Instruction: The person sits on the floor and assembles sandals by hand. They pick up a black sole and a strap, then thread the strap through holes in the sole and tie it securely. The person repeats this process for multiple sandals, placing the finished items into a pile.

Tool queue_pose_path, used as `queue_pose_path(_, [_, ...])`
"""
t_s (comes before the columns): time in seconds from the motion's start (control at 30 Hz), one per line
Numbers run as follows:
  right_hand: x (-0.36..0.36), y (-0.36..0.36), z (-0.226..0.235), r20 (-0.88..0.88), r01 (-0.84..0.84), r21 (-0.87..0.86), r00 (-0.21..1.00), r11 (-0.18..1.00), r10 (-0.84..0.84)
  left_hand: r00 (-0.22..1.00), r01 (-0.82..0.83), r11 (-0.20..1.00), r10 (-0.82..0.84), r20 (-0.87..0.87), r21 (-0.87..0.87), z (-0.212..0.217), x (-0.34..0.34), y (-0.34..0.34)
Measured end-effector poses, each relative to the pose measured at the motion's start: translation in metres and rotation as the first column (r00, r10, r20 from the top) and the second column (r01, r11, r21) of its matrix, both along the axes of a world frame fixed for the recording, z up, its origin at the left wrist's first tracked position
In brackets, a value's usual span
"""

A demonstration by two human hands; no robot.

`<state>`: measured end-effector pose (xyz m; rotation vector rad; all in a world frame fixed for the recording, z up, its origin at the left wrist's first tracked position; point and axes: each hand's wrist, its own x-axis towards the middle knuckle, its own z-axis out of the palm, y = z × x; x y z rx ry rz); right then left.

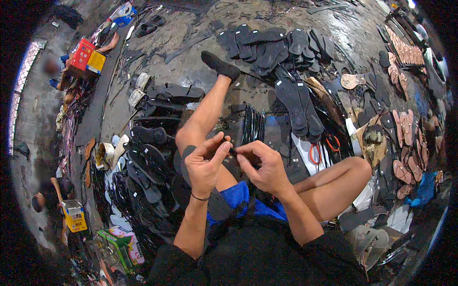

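My left hand (205, 164) and my right hand (265, 168) come close together above my lap, fingers pinched. Between the fingertips is a small dark piece (232, 150), partly hidden; its exact kind cannot be made out. Just beyond my hands lies a bundle of thin black strips (253, 126). A pair of long black shoe soles (292, 104) lies to the right of the strips. Scissors with orange handles (315, 154) rest on white sheet material beside my bent right leg.
Black soles (267, 50) are heaped at the far side, and more black footwear pieces (145, 167) are piled on the left. Pink sandals (403, 127) lie at the far right. A green box (117, 248) stands at lower left. Two people sit along the left side near boxes.
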<state>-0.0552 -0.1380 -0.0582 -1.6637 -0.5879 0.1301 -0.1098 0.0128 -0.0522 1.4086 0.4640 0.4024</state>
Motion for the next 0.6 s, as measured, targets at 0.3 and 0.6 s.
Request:
queue_pose_path(0.3, [-0.001,0.01,-0.019,0.07,0.044,-0.011,0.997,0.999,-0.043,0.977,0.181,0.974,-0.163,-0.136,0.134,-0.001,-0.027,0.009])
queue_pose_path(0.6, [-0.013,0.025,-0.02,-0.252,-0.085,-0.042,0.965,0.996,0.071,0.863,0.109,0.76,0.247,-0.441,0.64,-0.039,-0.089,0.046])
